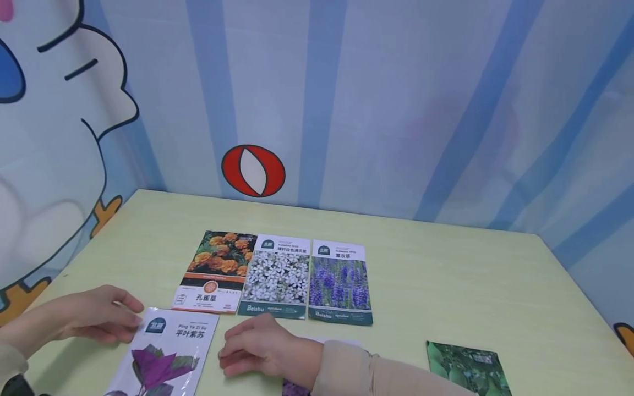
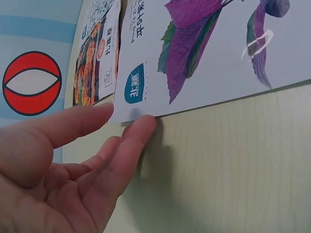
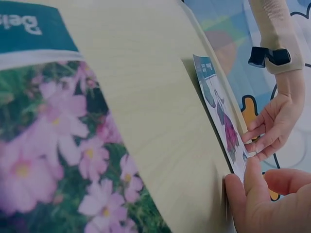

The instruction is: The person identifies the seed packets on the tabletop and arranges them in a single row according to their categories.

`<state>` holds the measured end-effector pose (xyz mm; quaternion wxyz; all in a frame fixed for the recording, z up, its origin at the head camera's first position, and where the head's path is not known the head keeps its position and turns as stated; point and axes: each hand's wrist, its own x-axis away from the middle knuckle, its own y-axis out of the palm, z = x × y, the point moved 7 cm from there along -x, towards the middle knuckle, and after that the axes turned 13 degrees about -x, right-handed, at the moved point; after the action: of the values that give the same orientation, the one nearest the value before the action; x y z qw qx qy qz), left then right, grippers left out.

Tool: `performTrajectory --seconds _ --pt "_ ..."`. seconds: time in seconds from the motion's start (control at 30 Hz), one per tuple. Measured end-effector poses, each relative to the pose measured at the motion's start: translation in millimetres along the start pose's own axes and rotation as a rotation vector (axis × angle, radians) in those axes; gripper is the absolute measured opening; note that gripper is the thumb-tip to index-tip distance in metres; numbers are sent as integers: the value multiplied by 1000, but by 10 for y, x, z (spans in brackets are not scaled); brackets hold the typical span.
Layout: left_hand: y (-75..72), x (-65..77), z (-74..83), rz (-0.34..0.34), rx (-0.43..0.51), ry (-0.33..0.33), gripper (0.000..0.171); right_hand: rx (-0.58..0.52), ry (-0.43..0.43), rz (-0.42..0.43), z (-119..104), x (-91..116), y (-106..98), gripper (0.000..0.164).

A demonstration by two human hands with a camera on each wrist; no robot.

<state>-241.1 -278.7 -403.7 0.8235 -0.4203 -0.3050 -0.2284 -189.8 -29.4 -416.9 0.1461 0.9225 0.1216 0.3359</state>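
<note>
Ping Ye Zi Su pkt (image 1: 165, 360) at fingertips of L hand (image 1: 99, 316): fingers loosely spread, touching upper-L corner, no firm pinch visible; R hand (image 1: 264, 346) near its R edge, fingers loosely bent, holding nothing. Pkt on near-L part of table (image 1: 436, 297), bottom cut off in head view; can't tell if fully flat. Long axis runs near-to-far, logo end pointing fwd & tipped slightly R. White shiny face, dk teal logo, dk text, purple leaves w/ some green. L arm (image 1: 29, 330) in from L; R sleeve (image 1: 391, 374) across from lower R, R fingers pointing L. Just beyond, L to R: marigold pkt (image 1: 218, 264), white-flower pkt (image 1: 276, 278), purple-flower pkt (image 1: 340, 280). Green pkt (image 1: 468, 366) well off R.
</note>
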Motion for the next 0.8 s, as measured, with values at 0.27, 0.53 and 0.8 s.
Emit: performTrajectory --seconds 0.27,0.53,0.8 --pt "33 32 13 -15 42 0 38 -29 -20 5 20 -52 70 19" --pt "75 4 -8 -23 65 -9 35 -66 -38 18 63 -81 154 17" --pt "102 -13 -35 -26 44 -3 14 -72 -40 38 96 -103 177 20"
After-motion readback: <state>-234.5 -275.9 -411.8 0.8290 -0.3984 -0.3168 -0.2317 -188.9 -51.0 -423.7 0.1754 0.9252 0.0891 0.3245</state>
